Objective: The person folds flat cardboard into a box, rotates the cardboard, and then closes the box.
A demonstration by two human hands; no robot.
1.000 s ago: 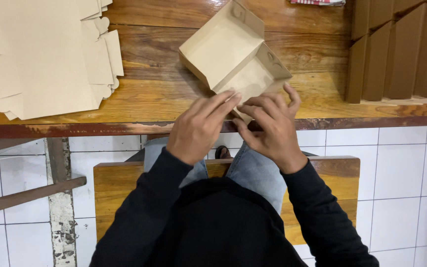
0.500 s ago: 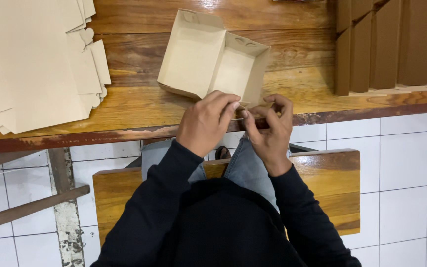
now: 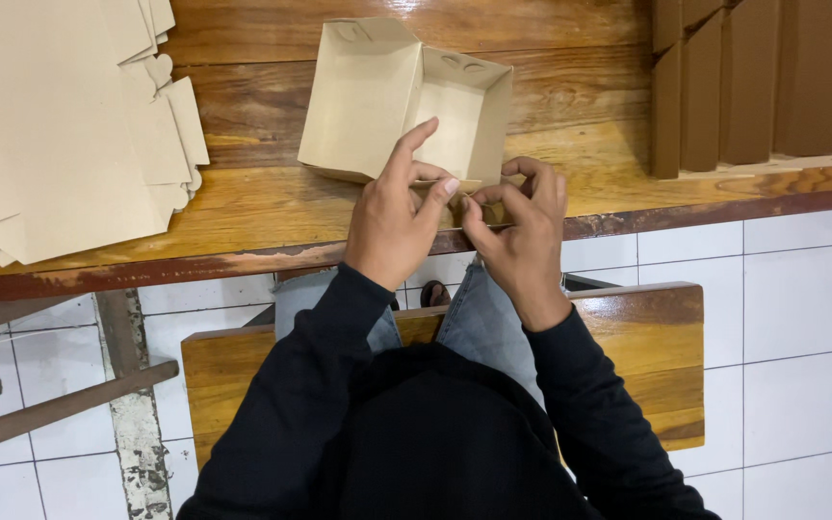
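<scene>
A half-folded brown paper box (image 3: pixel 377 96) lies on the wooden table (image 3: pixel 262 207), its lid flap open to the left and its tray part to the right. My left hand (image 3: pixel 392 221) pinches the box's near wall with thumb and fingers, index finger raised. My right hand (image 3: pixel 522 226) pinches a small flap at the same near corner, just beside the left thumb. Both hands touch each other over the table's front edge. The flap itself is mostly hidden by my fingers.
A stack of flat unfolded box blanks (image 3: pixel 60 116) lies at the table's left. Folded brown boxes (image 3: pixel 763 82) stand in a row at the right. Below are a wooden bench (image 3: pixel 628 356), my knees, and a white tiled floor (image 3: pixel 801 318).
The box has turned from a diagonal to square with the table edge. My hands now pinch its near corner more tightly together.
</scene>
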